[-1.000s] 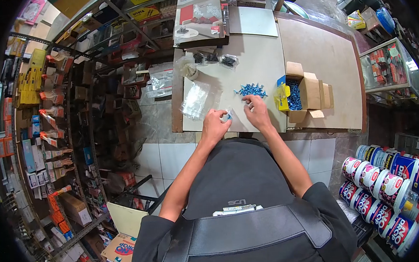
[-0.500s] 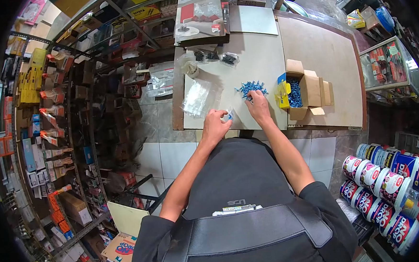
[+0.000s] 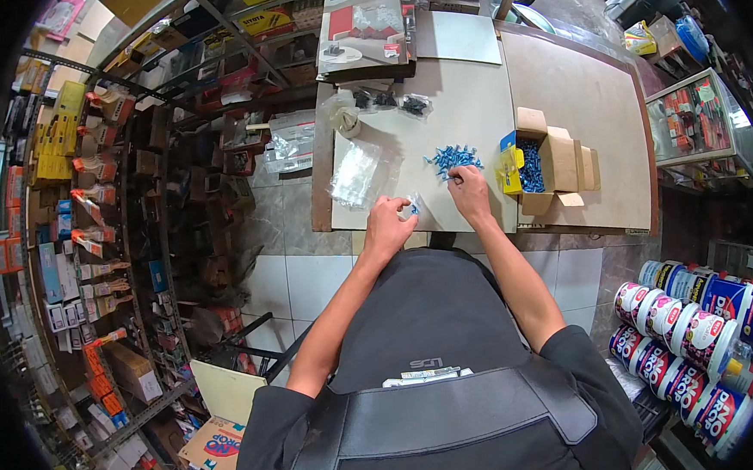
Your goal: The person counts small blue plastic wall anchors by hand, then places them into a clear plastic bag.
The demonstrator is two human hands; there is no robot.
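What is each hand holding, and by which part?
The left hand pinches a clear bag at its near edge. The right hand pinches one blue fastener beside the pile; which end is unclear.

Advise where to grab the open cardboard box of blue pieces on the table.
Take the cardboard box by two opposite outer walls, below the flaps, coming in from the near edge of the table. Its flaps splay outward and look floppy, and it stands open-topped with loose blue pieces inside, so probably keep it level.

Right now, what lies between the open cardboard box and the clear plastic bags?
Head view: loose pile of small blue fasteners, right hand at its edge.
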